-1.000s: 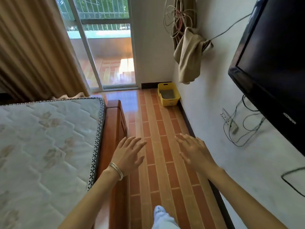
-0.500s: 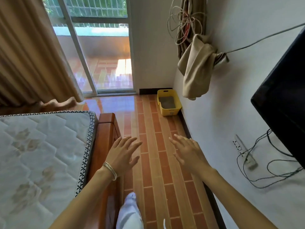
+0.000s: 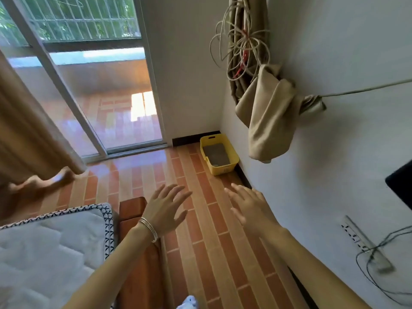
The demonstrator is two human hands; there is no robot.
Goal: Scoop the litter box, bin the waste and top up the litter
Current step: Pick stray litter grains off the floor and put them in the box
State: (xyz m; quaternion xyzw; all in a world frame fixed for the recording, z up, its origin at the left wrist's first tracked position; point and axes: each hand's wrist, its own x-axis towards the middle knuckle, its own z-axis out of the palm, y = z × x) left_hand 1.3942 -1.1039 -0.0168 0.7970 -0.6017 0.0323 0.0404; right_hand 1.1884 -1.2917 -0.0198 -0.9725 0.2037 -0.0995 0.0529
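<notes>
i hold left hand [image 3: 165, 208] and right hand [image 3: 250, 205] empty, fingers spread, raised ahead for reach; yellow litter box [image 3: 218, 153] sits in the far floor corner, touching the wall, well apart

— How are the arms?
— Both stretched forward, forearms bare.
— And the hands?
— The left hand [image 3: 166, 209] is palm down, fingers spread, holding nothing. The right hand [image 3: 250, 207] is the same, level with it and well apart.
</notes>
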